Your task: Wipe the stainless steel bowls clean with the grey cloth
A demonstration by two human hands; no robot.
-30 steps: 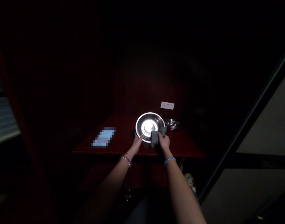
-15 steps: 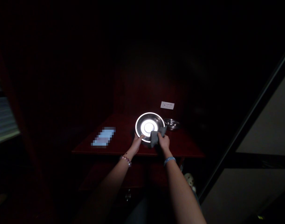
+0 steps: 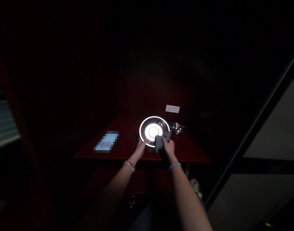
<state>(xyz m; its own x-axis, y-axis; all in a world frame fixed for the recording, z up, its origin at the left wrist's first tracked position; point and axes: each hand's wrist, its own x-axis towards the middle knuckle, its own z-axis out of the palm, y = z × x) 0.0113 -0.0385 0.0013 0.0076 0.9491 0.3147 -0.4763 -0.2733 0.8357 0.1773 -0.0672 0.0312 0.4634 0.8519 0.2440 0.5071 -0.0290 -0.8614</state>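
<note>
- Gripping the rim of a round, shiny stainless-steel basin (image 3: 154, 132) near seven o'clock, the left hand (image 3: 140, 150) is clamped with its thumb over the inner edge.
- Clamped on a folded grey fabric cloth (image 3: 158, 143), the right hand (image 3: 169, 146) lies near four o'clock of the basin; the cloth covers the rim around five o'clock.
- The basin is centred above a dark red, flat-topped table (image 3: 185, 149), its hollow face tilted toward the viewer and glaring white; whether its base touches the tabletop cannot be told.
- At three o'clock, just beyond the basin, sits smaller shiny round metal bowlware (image 3: 177, 128); the number of pieces is unclear.
- Near half past one, a white rectangular socket plate (image 3: 172, 109) is fixed to the dark red back wall.
- Between eight and nine o'clock, a pale-blue flat rectangle (image 3: 106, 141), obscured by pixels, lies on the tabletop.
- A pink-toned beaded bracelet (image 3: 129, 165) circles the left wrist; a light-blue band (image 3: 174, 165), the right.
</note>
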